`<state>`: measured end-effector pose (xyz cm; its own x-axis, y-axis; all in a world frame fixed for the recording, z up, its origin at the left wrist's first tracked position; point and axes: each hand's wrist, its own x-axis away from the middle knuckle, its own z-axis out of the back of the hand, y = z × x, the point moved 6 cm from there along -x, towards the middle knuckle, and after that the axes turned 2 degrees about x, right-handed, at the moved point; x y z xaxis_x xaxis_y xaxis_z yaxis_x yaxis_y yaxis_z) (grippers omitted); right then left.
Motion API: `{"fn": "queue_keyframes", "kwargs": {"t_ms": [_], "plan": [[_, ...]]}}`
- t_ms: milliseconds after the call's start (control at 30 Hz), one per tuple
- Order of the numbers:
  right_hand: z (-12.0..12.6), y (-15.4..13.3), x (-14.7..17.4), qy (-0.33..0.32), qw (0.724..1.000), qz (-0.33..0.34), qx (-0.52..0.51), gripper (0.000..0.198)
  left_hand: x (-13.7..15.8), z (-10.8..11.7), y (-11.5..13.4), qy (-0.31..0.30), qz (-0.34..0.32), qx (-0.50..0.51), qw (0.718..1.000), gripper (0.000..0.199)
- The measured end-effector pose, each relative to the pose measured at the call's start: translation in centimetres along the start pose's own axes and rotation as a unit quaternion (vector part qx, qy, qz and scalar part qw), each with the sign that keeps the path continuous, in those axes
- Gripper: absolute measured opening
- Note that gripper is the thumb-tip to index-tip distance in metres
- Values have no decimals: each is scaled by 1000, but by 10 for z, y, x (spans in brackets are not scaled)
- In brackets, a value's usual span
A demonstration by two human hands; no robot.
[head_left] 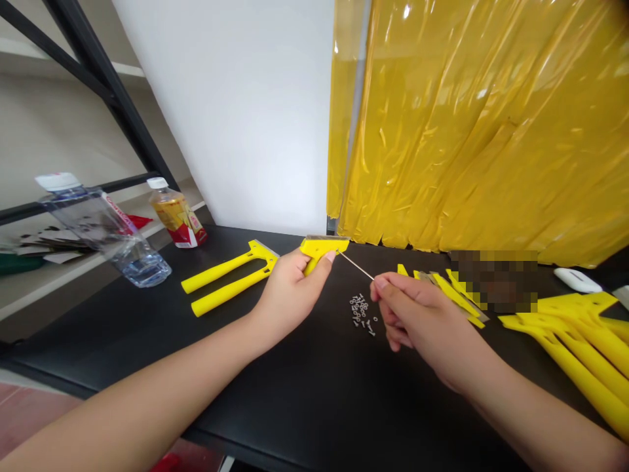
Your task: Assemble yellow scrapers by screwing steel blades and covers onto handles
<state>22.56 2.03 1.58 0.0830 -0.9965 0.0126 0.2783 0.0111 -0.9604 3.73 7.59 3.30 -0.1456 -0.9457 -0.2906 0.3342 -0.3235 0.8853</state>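
Observation:
My left hand [295, 282] is closed around a yellow scraper [322, 248], its metal blade edge pointing away from me. In my right hand [413, 308] is a screwdriver [357, 267]; its thin shaft reaches left to the scraper's head, close to my left thumb, and its handle is hidden in my fingers. Small screws and nuts [361, 311] lie in a loose pile between my hands. To the left rest two more yellow scrapers [226, 282], side by side. Flat yellow scraper parts [455, 295] lie beyond my right hand.
Several yellow scraper handles [570, 334] are heaped at the right of the black table [304, 400]. A clear water bottle [108, 229] and a drink bottle [177, 213] stand at the left. Behind are a white panel [246, 111] and yellow plastic sheeting [472, 131]. A white object [577, 280] lies at the back right.

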Motion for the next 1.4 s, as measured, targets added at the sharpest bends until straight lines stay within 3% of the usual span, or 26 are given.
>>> {"fn": "queue_keyframes", "kwargs": {"t_ms": [67,167,267,367,467,567,767,1033,1200,1300,1400], "plan": [[-3,6,-3,-30,999,-9,-8,35,-1,-1,1,-1,-24,0,1000,45],[4,6,-8,-14,986,29,166,22,-6,-3,-3,-5,-53,41,998,25],[21,4,-12,61,932,29,355,11,-13,-1,-13,14,-46,84,995,19],[28,8,-19,40,894,-6,446,6,-20,-1,-20,2,-24,116,993,22],[24,20,-24,-47,875,-17,482,7,-22,-10,-26,-67,37,156,985,24],[20,27,-26,-89,867,0,490,5,-20,-17,-31,-118,102,182,971,23],[10,24,-23,-104,859,44,499,6,-20,-16,-31,-103,125,176,971,20],[0,26,-24,-120,866,110,474,6,-23,-10,-27,-56,113,212,969,15],[18,27,-34,-85,909,92,397,4,-22,-8,-28,-69,121,253,957,28],[40,25,-45,-28,948,80,308,14,-16,-14,-19,-127,115,283,944,29],[49,22,-48,-3,976,64,210,31,1,-30,-4,-246,115,280,921,29]]}}
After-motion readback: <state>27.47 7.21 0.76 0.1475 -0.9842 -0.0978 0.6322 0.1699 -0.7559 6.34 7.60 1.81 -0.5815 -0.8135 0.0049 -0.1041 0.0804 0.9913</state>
